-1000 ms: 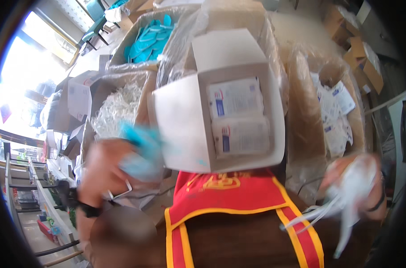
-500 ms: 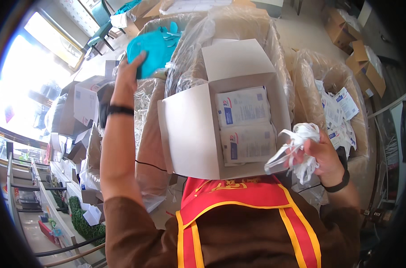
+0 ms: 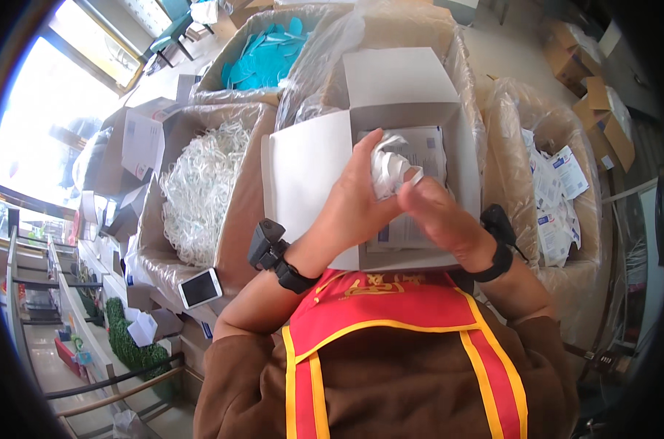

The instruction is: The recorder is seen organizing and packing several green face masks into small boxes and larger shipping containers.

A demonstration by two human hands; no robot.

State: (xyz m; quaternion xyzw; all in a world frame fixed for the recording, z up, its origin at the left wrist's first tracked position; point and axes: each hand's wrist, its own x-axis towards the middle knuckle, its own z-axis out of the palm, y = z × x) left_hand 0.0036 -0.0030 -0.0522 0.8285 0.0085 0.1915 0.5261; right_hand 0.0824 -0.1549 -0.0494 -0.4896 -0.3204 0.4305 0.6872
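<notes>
A bunched bundle of thin white straps (image 3: 392,167) is held between my two hands, above an open white box (image 3: 306,179). My left hand (image 3: 357,201) curls round the bundle's left side, thumb and fingers against it. My right hand (image 3: 443,221) presses on it from the right, its fingertips partly hidden behind the straps and the left hand. Inside the white box lie flat printed white packets (image 3: 425,143), half covered by my hands.
Left stands a plastic-lined carton (image 3: 248,157) of loose white straps (image 3: 204,190), a phone (image 3: 200,288) on its near edge. Behind it, another carton holds teal flat pieces (image 3: 270,62). A lined carton (image 3: 504,139) on the right holds white packets (image 3: 555,201). A chair (image 3: 172,36) stands far left.
My left hand has let go of the teal flat piece over the back left carton and come down to the straps. My right hand has brought the straps left over the white box.
</notes>
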